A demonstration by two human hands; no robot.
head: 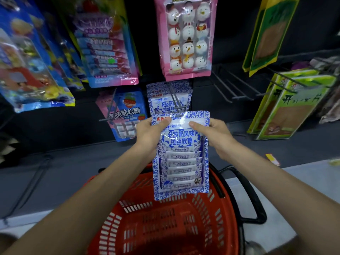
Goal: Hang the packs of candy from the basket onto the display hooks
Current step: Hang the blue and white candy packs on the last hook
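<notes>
One flat, glossy blue-and-white plastic pack of candy (181, 155) hangs upright between my two hands, above the one red slotted plastic basket (223, 214). My left hand (149, 135) pinches the pack's upper left corner, thumb on the front and fingers behind. My right hand (211, 133) pinches the upper right edge the same way. The pack's top edge sits just below the tip of a grey wire display hook (174, 97), which already carries matching blue-and-white packs (161, 103) (how many, I cannot tell). Six white wrapped sticks show, stacked, through the held pack's clear window. A pink pack of snowman sweets (187, 37) hangs above the hook, and a pink-and-blue strawberry pack (128, 109) hangs to its left.
</notes>
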